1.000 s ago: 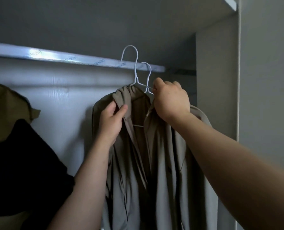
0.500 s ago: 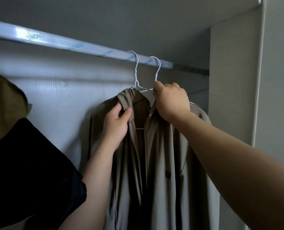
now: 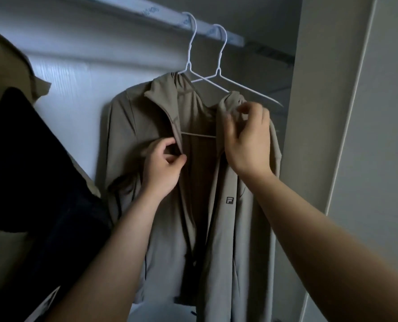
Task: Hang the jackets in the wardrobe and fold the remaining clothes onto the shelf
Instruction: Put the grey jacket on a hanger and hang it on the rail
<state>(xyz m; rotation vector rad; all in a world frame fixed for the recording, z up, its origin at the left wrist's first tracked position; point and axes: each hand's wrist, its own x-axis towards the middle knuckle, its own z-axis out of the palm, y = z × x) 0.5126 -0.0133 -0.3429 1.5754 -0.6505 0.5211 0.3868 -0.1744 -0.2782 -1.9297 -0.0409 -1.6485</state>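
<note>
A beige-grey jacket (image 3: pixel 133 126) with a small square logo on its chest hangs open on a white wire hanger (image 3: pixel 190 66) hooked over the wardrobe rail (image 3: pixel 161 15). A second white hanger (image 3: pixel 244 92) hangs bare just to its right. My left hand (image 3: pixel 164 168) pinches the jacket's left front edge below the collar. My right hand (image 3: pixel 246 140) pinches the right collar edge near the shoulder. The jacket's lower part is partly hidden by my forearms.
A black garment (image 3: pixel 30 170) and an olive one (image 3: pixel 5 73) hang at the left, close to my left arm. The wardrobe's side panel (image 3: pixel 309 112) and door frame (image 3: pixel 360 112) stand at the right. The pale back wall (image 3: pixel 77 73) shows between the garments.
Both hooks now sit on the rail. My right hand has left the hanger neck and dropped to the right collar. My left hand slid down the left front edge. The view has moved closer.
</note>
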